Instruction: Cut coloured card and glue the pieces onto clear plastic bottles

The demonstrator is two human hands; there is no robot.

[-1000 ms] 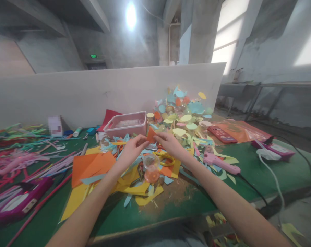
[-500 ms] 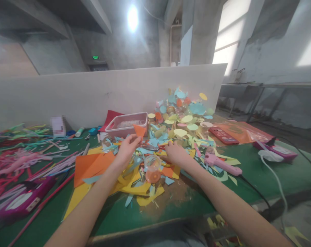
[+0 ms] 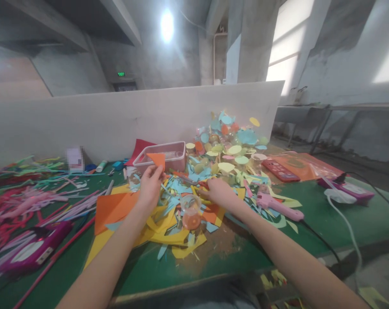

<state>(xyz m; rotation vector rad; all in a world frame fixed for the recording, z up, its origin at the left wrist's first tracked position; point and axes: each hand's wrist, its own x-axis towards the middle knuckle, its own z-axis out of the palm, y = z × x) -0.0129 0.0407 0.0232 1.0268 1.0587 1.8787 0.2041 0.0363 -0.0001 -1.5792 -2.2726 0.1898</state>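
Note:
My left hand (image 3: 152, 180) pinches a small cut piece of orange paper (image 3: 158, 160) upright, in front of the pink basket. To its right, my right hand (image 3: 219, 191) is closed around the handles of scissors (image 3: 189, 180); the blades point left over the scraps, apart from the orange piece. Whether the blades are parted is hard to tell. Just below the hands stands a clear plastic cup (image 3: 191, 210) with an orange bottom. Blue and yellow paper scraps (image 3: 171, 234) lie all about it. A larger orange sheet (image 3: 115, 210) lies by my left forearm.
The pink basket (image 3: 178, 161) stands by the white partition. At the back right, cups topped with paper discs (image 3: 226, 167) are piled up. A pink glue gun (image 3: 279, 208) with its cord and a red phone (image 3: 280, 171) lie to the right. Pipe cleaners (image 3: 27, 201) cover the left side.
My left hand has moved left with the orange paper, away from the scissors, and the paper has turned. My right hand and the scissors have shifted only slightly.

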